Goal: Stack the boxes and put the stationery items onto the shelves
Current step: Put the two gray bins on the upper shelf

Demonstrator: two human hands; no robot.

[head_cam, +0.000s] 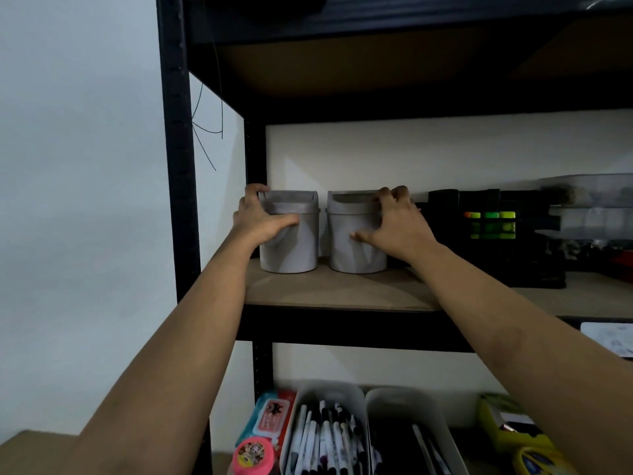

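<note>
Head camera gives me a forward look at a black metal shelving unit [178, 166] with bare wooden boards, set against a white wall. On the middle wooden shelf board [342, 291] stand two small grey plastic bins with swing lids, upright and side by side with a narrow gap between them, at the left end of the board near the rear upright.

My left hand [262, 219] grips the left grey bin [291, 248]: fingers curl over the back of its lid at the far left edge, and the thumb lies across the front of the body just under the lid's rim. My right hand [394, 224] holds the right grey bin [352, 250]: fingertips hook over the top right of the lid, the thumb presses flat against the front wall. Both bins sit with their bases on the board.

To the right on the same shelf is a black desk organiser [493, 234] holding neon green and yellow highlighters [489, 222], and beyond it a stack of clear plastic boxes [589, 207].

On the shelf below I see a white tray filled with pens and markers [325, 437], a second white tray [407, 437] beside it with a few pens, a round pink-lidded container [253, 455] and a red packet [274, 416] at the left, and yellow items [513, 433] at the right.
</note>
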